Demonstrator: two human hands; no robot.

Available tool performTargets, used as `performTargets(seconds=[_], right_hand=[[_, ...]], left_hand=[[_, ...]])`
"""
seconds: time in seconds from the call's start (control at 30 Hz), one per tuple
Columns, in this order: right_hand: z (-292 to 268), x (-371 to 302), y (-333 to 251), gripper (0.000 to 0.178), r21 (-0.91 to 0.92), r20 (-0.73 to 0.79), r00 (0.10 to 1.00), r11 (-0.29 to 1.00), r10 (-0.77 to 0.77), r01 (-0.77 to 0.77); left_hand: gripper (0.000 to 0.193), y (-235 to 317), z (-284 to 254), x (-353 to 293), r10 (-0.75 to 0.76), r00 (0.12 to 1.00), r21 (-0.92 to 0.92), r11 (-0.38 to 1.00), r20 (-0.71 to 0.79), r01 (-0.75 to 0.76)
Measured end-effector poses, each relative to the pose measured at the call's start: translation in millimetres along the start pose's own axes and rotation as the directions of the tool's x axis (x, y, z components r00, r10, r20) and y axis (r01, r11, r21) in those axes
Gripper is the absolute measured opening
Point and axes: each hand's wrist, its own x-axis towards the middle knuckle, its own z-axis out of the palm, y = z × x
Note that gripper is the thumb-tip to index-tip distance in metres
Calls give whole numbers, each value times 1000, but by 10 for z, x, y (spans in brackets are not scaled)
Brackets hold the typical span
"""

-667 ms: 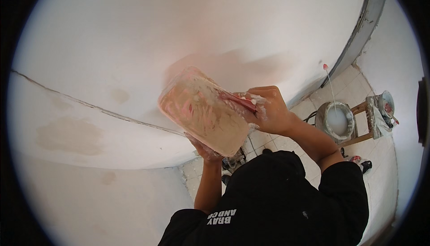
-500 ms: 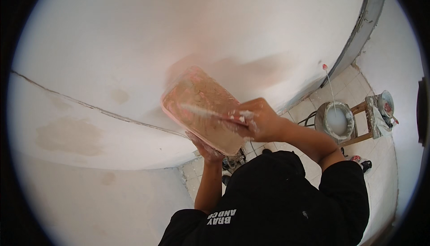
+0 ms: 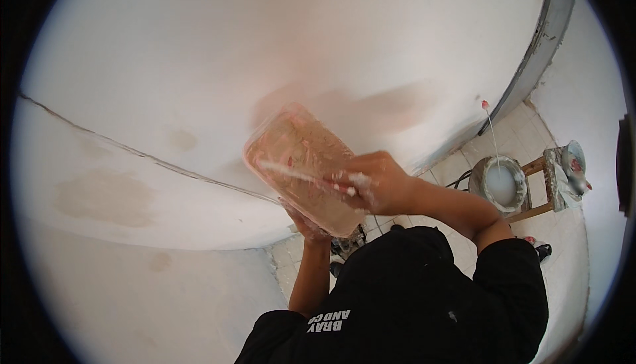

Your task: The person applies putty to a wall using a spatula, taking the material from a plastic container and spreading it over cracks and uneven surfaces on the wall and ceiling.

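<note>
A rectangular board with a pink rim (image 3: 291,132), smeared with beige plaster, is held up in front of the white wall. My left hand (image 3: 309,226) supports it from below, mostly hidden beneath the lower edge, with white smears on the skin. In my right hand (image 3: 383,180) is a putty knife (image 3: 291,172) with a red handle, gripped in closed, plaster-flecked fingers. Its pale blade, seen nearly edge-on and blurred, lies across the plaster on the board.
A long crack (image 3: 156,159) runs over the wall beside a beige patch (image 3: 106,197). At right, a plaster-crusted bucket (image 3: 501,184) of whitish liquid holds a thin rod with a red tip. Next to it, a wooden stool (image 3: 548,182) carries a bowl (image 3: 574,158). Pale tiles (image 3: 507,125) cover the floor.
The putty knife's blade has slid a little toward the far left edge of the board. The board sits slightly farther right and lower in view, along with the surroundings.
</note>
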Motion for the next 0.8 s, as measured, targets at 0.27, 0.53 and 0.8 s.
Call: performTargets(seconds=[0.27, 0.53, 0.8], right_hand=[[-165, 140, 66, 16, -60, -76, 997, 998, 32, -36], [-90, 44, -15, 29, 60, 41, 998, 998, -38, 35], [-239, 114, 46, 17, -57, -258, 965, 996, 52, -68]], left_hand=[[66, -16, 45, 33, 143, 985, 112, 985, -91, -132], [68, -127, 11, -105, 151, 967, 327, 942, -206, -78], [67, -95, 254, -85, 145, 983, 88, 987, -111, -135]])
